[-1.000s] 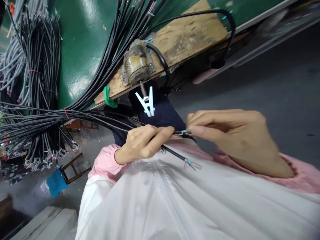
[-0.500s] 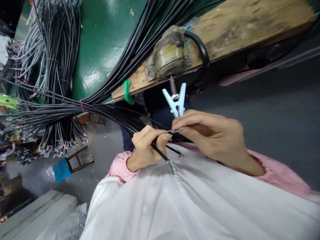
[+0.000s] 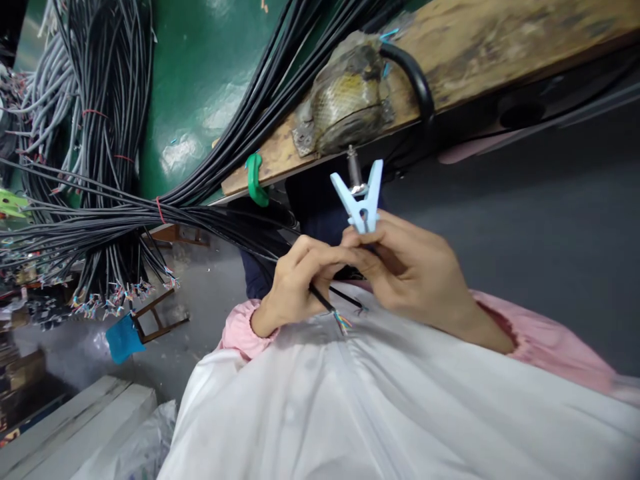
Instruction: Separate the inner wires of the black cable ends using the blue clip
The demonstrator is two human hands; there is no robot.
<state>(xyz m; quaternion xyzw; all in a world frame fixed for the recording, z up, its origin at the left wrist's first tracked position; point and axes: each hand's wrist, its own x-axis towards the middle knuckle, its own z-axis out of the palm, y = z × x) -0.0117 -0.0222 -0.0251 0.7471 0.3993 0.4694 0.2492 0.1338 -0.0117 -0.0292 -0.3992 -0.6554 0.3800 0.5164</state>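
Note:
My left hand [image 3: 300,280] is closed around a black cable [image 3: 323,298], whose stripped end with coloured wires [image 3: 343,323] points down towards my white apron. A second black cable end [image 3: 347,297] sticks out beside it. My right hand [image 3: 417,267] is closed in a pinch, its fingertips meeting those of my left hand. The cable wires it was pinching are now hidden behind the fingers. Right above these fingers is a light blue clothespin [image 3: 363,212], its jaws end overlapping them. Its spread handles stand around a metal shaft [image 3: 355,172].
A tape-wrapped motor [image 3: 347,100] sits on the wooden board [image 3: 480,53] at the bench edge, with a green clamp [image 3: 255,180] to its left. Black cable bundles [image 3: 115,100] lie over the green bench top [image 3: 187,80]. A blue stool [image 3: 124,339] stands on the floor.
My hands have drawn together, and the wires between the fingertips are now hidden. My right hand has shifted slightly left. The clothespin and motor appear a little further right in view.

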